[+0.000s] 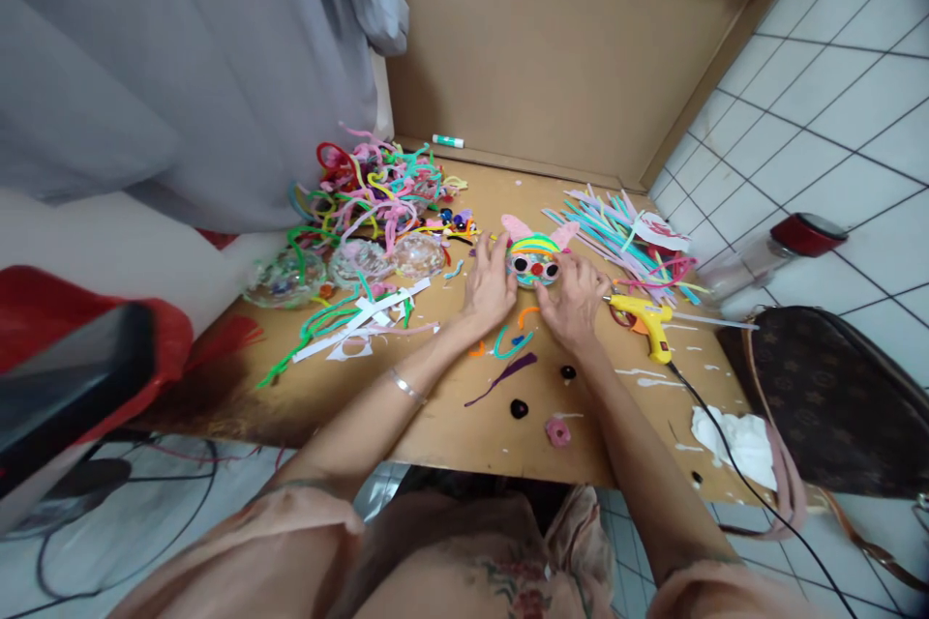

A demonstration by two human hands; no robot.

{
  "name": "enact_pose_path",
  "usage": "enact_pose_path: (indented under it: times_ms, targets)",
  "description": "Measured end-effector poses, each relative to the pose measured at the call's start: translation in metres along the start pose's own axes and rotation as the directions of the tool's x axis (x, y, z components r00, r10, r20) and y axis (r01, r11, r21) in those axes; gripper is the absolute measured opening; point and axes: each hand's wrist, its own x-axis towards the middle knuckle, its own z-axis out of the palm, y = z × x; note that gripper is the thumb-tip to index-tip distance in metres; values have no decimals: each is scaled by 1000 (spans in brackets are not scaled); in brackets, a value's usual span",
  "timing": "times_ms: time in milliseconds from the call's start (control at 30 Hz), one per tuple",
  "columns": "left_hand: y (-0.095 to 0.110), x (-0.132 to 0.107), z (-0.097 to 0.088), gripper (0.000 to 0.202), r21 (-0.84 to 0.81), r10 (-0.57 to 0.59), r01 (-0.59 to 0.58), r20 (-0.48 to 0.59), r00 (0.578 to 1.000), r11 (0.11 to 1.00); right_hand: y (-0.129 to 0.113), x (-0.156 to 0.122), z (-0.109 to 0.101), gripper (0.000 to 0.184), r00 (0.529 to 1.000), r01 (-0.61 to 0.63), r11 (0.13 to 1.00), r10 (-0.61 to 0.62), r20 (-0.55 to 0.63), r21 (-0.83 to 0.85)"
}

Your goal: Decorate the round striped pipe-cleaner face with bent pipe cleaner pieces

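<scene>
Between my two hands, upright on the table, is a small craft animal face (536,268) with pink ears, a green and yellow striped band, black-and-white eyes and a red nose. My left hand (492,282) grips its left side, and my right hand (576,298) grips its right side; some fingertips are hidden behind it. Just right of my right hand lies a yellow glue gun (648,317) with a glue stick in its back. Below the face are an orange pipe cleaner piece (528,316), a teal one (512,348) and a purple strip (508,375).
Tangled pipe cleaners (377,179) and clear plastic balls (361,261) crowd the left; straight pipe cleaners (616,237) lie back right. White paper scraps (363,317), black beads (519,408) and a pink ring (558,432) are nearer. A brown bag (834,397) and the gun's cord (715,421) edge the right.
</scene>
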Motion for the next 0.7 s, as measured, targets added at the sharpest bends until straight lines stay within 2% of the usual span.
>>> enact_pose_path:
  times_ms: [267,333,400,433,467,500,533,600,633,667,700]
  targets:
    - [22,-6,6,58,-26,22,-22,9,1000,999,2,5,-2,46,1000,-6,998,7,-17,56]
    - [28,-9,5,53,-101,10,-11,-16,1000,995,-8,7,-15,44,999,-47,990,50,-22,130]
    - [32,-16,-2,42,-252,-54,39,-52,997,967,-27,5,-36,43,994,-97,942,109,-18,323]
    - [32,-23,-9,35,-356,-117,90,-57,991,930,-39,1,-47,42,989,-134,869,145,15,476]
    - [31,-31,-19,30,-475,-217,178,-28,976,862,-54,-4,-59,41,983,-183,742,160,95,645]
    - [27,-41,-32,31,-576,-308,277,44,950,769,-68,-10,-69,40,965,-262,560,133,227,786]
    - [22,-52,-48,35,-649,-384,355,103,918,673,-84,-19,-78,40,926,-363,371,43,374,855]
    - [5,-77,-88,50,-721,-459,438,186,869,538,-113,-37,-88,52,812,-557,51,-174,557,829]
    - [-5,-89,-109,56,-723,-474,443,181,862,529,-126,-45,-89,56,748,-639,-54,-273,605,767]
    - [-15,-102,-131,57,-709,-470,418,137,872,568,-139,-51,-90,56,708,-691,-130,-324,628,712]
    - [-25,-114,-151,56,-666,-450,362,45,892,652,-151,-56,-89,54,690,-714,-188,-351,633,675]
